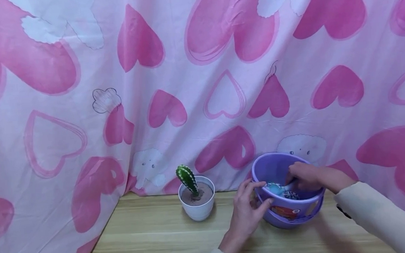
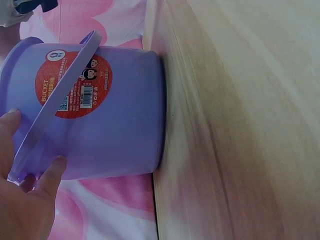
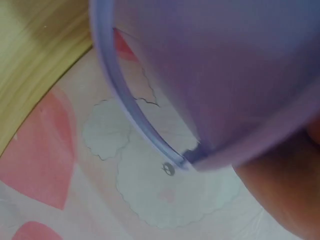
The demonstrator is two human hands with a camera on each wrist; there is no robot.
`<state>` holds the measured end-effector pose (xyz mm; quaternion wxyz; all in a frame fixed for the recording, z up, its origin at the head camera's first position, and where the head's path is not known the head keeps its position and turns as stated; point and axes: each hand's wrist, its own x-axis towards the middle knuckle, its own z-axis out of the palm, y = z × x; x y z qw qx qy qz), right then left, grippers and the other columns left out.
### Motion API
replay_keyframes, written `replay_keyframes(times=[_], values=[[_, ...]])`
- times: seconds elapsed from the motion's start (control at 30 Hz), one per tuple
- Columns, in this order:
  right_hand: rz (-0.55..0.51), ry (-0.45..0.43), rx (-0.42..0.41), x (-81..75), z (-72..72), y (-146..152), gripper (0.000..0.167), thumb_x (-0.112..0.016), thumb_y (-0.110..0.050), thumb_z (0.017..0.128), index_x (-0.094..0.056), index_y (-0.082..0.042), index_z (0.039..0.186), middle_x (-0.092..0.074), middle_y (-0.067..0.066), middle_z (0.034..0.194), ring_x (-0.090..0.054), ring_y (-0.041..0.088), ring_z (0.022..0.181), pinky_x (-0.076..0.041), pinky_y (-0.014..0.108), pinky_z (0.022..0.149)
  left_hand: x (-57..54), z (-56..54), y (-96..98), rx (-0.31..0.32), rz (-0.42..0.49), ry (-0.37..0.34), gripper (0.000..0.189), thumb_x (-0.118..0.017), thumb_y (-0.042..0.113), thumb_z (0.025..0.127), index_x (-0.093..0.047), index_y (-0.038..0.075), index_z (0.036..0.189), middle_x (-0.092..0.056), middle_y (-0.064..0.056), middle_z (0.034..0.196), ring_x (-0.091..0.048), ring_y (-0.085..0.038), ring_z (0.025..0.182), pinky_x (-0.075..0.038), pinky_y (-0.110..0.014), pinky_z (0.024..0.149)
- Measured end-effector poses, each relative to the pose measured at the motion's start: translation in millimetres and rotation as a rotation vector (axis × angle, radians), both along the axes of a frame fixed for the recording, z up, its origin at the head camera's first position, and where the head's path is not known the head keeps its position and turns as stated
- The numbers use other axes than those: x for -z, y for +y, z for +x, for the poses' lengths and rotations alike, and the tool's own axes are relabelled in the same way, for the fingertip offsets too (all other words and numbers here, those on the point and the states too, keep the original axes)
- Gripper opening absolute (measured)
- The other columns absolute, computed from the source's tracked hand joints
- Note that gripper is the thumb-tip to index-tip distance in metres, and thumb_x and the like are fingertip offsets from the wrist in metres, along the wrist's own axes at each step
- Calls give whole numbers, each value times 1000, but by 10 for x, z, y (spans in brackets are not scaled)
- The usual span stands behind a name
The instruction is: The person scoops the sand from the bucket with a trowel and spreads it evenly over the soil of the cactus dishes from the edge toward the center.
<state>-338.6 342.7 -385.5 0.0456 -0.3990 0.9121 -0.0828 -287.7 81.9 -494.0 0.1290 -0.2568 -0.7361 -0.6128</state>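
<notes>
A purple plastic bucket (image 1: 286,214) stands upright on the table, its handle hanging down the front over a red label (image 2: 75,95). My left hand (image 1: 246,210) steadies the bucket's left side, index finger at the rim and thumb against the outer wall. My right hand (image 1: 306,176) reaches down inside and grips the handle of a small light-blue shovel (image 1: 276,189). Speckled grains (image 1: 290,195) show around the shovel's blade. In the right wrist view the bucket's side hides most of that hand.
A white pot (image 1: 199,210) with a green cactus (image 1: 187,179) stands left of the bucket on the wood-grain table (image 1: 153,228). A pink curtain (image 1: 176,143) with hearts hangs close behind both and along the left side.
</notes>
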Motion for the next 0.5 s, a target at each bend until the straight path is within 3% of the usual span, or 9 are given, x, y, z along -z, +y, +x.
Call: replay_keyframes(times=[0.13, 0.5], values=[[22, -38, 80, -112, 61, 23, 26, -78, 10, 84, -87, -10, 97, -82, -5, 90, -69, 0, 80, -66, 29, 71, 12, 11, 8, -7, -11, 13, 49, -88, 24, 93, -68, 34, 137, -57, -6, 152, -66, -19, 126, -68, -30, 87], [1, -113, 232, -415, 199, 143, 22, -73, 4, 93, -86, -8, 107, -80, -3, 100, -69, 6, 88, -67, 32, 77, 49, 10, 7, -1, -13, 25, 51, -85, 24, 96, -67, 27, 143, -54, -7, 155, -63, -31, 136, -62, -24, 96]])
